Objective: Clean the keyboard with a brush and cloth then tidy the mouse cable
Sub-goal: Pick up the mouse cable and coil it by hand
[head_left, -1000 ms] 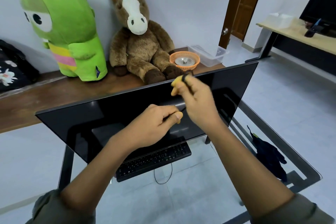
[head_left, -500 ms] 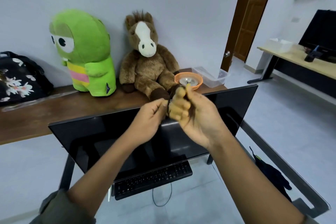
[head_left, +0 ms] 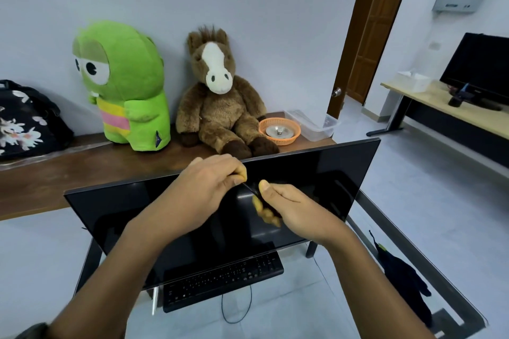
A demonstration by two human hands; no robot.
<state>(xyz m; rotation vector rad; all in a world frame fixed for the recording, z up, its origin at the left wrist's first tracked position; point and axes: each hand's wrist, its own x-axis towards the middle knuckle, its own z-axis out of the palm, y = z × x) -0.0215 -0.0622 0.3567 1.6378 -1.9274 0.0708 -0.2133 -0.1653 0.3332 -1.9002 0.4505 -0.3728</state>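
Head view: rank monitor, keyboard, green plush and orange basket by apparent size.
1. monitor
2. green plush
3. keyboard, partly hidden by the monitor, so unsure against the plush
4. orange basket, farther away

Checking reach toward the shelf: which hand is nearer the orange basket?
Right. The right hand sits below the orange basket; the left hand is below and further left.

Home office: monitor (head_left: 316,173), plush toys (head_left: 129,85).
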